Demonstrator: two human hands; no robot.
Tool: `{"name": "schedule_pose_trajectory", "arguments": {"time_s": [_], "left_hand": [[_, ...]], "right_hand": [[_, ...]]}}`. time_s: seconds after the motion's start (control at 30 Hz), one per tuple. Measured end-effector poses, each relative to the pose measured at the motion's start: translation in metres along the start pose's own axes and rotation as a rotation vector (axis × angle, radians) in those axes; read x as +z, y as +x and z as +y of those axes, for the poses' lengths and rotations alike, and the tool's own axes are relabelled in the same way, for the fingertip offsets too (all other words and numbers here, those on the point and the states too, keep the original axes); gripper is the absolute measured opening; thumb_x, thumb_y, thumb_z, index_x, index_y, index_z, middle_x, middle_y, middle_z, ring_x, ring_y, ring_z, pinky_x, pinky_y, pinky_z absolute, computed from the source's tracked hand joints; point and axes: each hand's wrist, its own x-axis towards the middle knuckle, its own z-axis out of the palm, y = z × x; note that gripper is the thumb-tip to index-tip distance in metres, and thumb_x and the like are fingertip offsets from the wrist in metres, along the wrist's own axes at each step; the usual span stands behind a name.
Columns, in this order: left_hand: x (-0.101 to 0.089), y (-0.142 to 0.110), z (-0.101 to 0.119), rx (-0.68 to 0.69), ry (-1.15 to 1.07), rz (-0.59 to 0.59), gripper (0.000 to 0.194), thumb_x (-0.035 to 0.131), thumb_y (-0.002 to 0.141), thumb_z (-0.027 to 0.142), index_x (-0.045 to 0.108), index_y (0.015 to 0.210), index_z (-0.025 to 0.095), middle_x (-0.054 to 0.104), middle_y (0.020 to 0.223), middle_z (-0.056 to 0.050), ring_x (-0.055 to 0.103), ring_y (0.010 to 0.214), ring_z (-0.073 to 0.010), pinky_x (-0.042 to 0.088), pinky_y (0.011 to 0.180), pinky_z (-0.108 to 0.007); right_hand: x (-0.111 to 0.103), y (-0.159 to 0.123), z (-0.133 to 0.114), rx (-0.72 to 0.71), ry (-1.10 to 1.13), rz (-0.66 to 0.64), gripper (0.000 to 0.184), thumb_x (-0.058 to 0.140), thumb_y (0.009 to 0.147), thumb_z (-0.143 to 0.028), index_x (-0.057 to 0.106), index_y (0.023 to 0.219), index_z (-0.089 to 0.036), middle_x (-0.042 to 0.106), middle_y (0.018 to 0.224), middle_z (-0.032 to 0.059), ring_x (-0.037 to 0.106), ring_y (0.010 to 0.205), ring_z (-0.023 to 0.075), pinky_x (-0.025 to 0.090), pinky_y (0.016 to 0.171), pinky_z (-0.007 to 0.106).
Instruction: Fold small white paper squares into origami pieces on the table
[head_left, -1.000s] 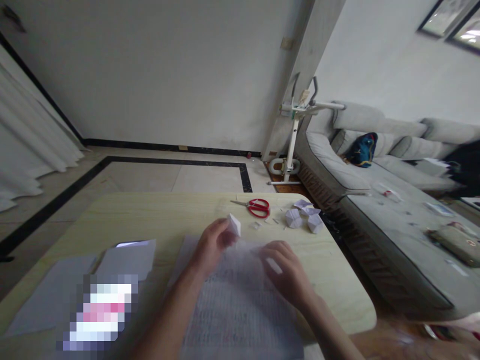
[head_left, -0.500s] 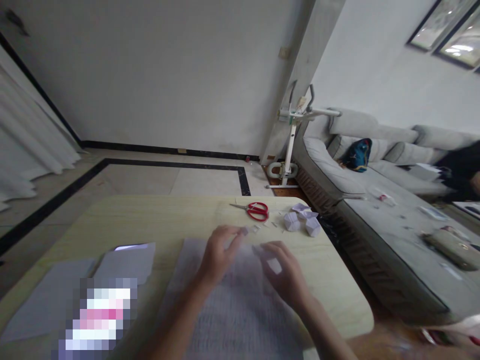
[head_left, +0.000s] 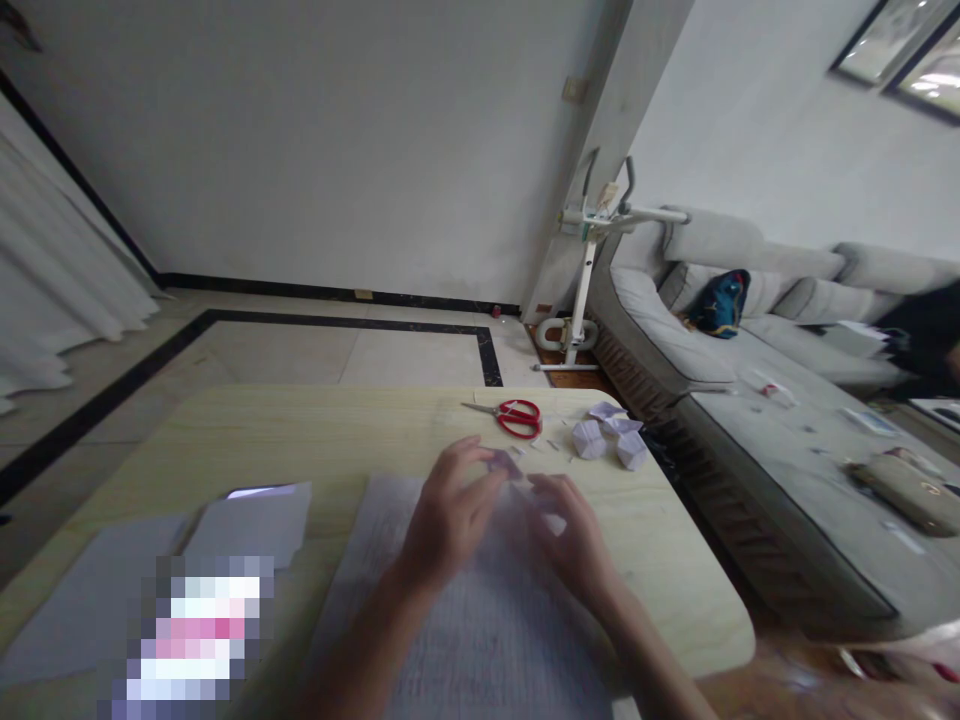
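My left hand (head_left: 454,510) is closed, its thumb and fingertips pinching a small folded white paper piece (head_left: 504,462). Just to the right, my right hand (head_left: 571,530) is curled with its fingertips close to that piece. Blur hides what those right fingertips pinch; a pale patch shows between thumb and fingers. Both hands are over a large sheet of lined paper with writing (head_left: 480,640) on the table. Beyond them lie red-handled scissors (head_left: 519,418), blades pointing left. Several folded paper shapes (head_left: 589,438) are grouped to the right of the scissors.
Small paper scraps (head_left: 553,444) lie near the scissors. On the left of the wooden table (head_left: 247,430) are white paper sheets (head_left: 97,590) and a phone-like object with a pixelated screen (head_left: 199,630). A grey sofa (head_left: 787,480) stands beyond the table's right edge.
My left hand has moved right with the folded paper piece, bringing it beside my right fingertips. My right hand stays in nearly the same place. Scissors and folded shapes have not moved.
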Motion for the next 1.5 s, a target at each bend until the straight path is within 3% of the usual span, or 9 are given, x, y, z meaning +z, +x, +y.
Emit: {"name": "schedule_pose_trajectory", "arguments": {"time_s": [0.17, 0.43, 0.57, 0.8, 1.17, 1.5], "left_hand": [[0.0, 0.002, 0.003, 0.049, 0.03, 0.008, 0.027, 0.056, 0.088, 0.006, 0.069, 0.107, 0.02, 0.061, 0.11, -0.012, 0.053, 0.114, -0.0262, 0.047, 0.098, -0.047], [0.008, 0.002, 0.003, -0.071, -0.1, 0.05, 0.017, 0.058, 0.09, 0.017, 0.07, 0.102, 0.021, 0.069, 0.094, -0.008, 0.061, 0.098, -0.0231, 0.051, 0.089, -0.04], [0.006, 0.002, 0.003, -0.011, 0.006, 0.025, 0.02, 0.059, 0.089, 0.014, 0.072, 0.101, 0.023, 0.069, 0.097, -0.007, 0.059, 0.102, -0.0239, 0.048, 0.092, -0.042], [0.001, 0.005, 0.01, 0.09, 0.143, -0.016, 0.023, 0.062, 0.085, 0.009, 0.073, 0.1, 0.022, 0.069, 0.099, -0.007, 0.055, 0.105, -0.0268, 0.044, 0.092, -0.044], [0.006, 0.006, 0.018, 0.082, 0.194, -0.049, 0.017, 0.062, 0.086, 0.012, 0.074, 0.092, 0.021, 0.066, 0.086, -0.007, 0.055, 0.095, -0.0255, 0.045, 0.086, -0.042], [0.011, 0.004, 0.024, 0.056, 0.232, -0.088, 0.017, 0.063, 0.085, 0.012, 0.075, 0.092, 0.02, 0.066, 0.087, -0.008, 0.056, 0.091, -0.0262, 0.043, 0.081, -0.041]], "right_hand": [[-0.002, 0.005, -0.004, -0.033, 0.002, 0.016, 0.037, 0.059, 0.082, -0.013, 0.056, 0.117, -0.024, 0.063, 0.1, 0.0066, 0.064, 0.087, 0.0214, 0.056, 0.078, 0.037], [-0.005, 0.016, -0.012, -0.054, 0.012, 0.034, 0.043, 0.061, 0.081, -0.014, 0.053, 0.122, -0.024, 0.061, 0.103, 0.0075, 0.063, 0.091, 0.0223, 0.056, 0.08, 0.037], [-0.003, 0.017, -0.013, -0.08, -0.005, 0.046, 0.039, 0.062, 0.08, -0.014, 0.054, 0.117, -0.024, 0.061, 0.105, 0.0081, 0.063, 0.093, 0.0234, 0.057, 0.08, 0.038], [0.0, 0.016, -0.01, -0.069, 0.016, 0.049, 0.046, 0.061, 0.082, -0.014, 0.05, 0.126, -0.024, 0.061, 0.107, 0.0081, 0.064, 0.094, 0.0226, 0.056, 0.081, 0.037], [0.003, 0.018, -0.011, -0.061, 0.049, 0.042, 0.051, 0.061, 0.08, -0.01, 0.049, 0.128, -0.024, 0.059, 0.107, 0.0078, 0.062, 0.096, 0.0222, 0.055, 0.084, 0.038], [0.003, 0.018, -0.012, -0.08, 0.078, 0.063, 0.052, 0.061, 0.078, -0.008, 0.051, 0.127, -0.025, 0.059, 0.109, 0.0078, 0.061, 0.098, 0.0225, 0.053, 0.085, 0.037]]}}
